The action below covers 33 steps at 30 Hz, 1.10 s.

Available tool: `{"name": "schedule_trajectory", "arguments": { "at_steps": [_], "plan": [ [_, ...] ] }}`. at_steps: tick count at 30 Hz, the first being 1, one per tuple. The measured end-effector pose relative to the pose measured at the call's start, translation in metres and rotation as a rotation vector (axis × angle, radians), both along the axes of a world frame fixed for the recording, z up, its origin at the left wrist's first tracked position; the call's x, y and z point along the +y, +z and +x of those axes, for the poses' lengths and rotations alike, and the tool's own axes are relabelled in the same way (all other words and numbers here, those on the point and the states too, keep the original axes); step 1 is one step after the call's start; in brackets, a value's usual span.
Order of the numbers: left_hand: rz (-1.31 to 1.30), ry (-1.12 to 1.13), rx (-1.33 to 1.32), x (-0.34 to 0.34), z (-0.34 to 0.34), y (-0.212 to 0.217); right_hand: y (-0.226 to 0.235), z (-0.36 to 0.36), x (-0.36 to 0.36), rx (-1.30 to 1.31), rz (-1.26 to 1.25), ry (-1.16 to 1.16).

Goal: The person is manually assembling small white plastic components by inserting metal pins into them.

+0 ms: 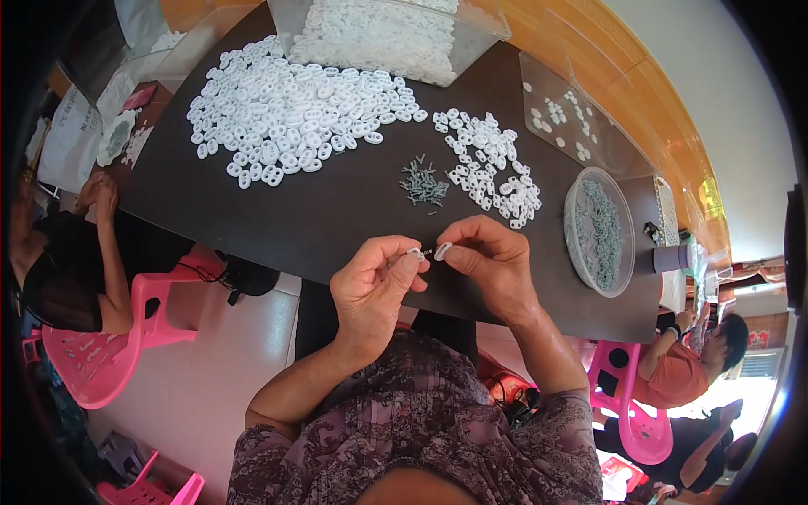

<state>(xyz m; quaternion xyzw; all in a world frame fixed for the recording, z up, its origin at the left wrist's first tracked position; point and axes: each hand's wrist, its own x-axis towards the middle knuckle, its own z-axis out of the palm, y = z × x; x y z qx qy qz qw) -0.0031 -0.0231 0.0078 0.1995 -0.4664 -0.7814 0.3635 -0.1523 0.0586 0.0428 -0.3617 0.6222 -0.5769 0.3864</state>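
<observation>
- Our left hand (374, 278) pinches a small white plastic piece (415, 252); our right hand (488, 257) pinches another white piece (443, 250), just above the dark table's (337, 210) near edge.
- Bare tabletop lies between our hands and the grey screw heap (423, 183).
- Glossy, oval, holed white pieces (286, 109) are heaped beyond.

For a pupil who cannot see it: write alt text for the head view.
Over a dark table, the left hand and right hand each pinch a small white plastic piece; white pieces and grey screws lie beyond.
</observation>
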Motion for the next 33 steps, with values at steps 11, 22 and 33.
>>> {"name": "schedule_trajectory", "arguments": {
  "at_steps": [11,22,33],
  "plan": [
    [-0.105,0.052,-0.102,0.003,-0.002,-0.003,0.004,0.000,-0.003,0.048,0.006,0.011],
    [-0.083,0.062,-0.140,0.003,-0.002,-0.004,-0.001,0.002,-0.006,0.003,0.006,-0.009],
    [-0.100,0.074,-0.171,0.007,-0.004,-0.002,-0.003,0.009,-0.004,0.324,-0.081,-0.013]
  ]
}}
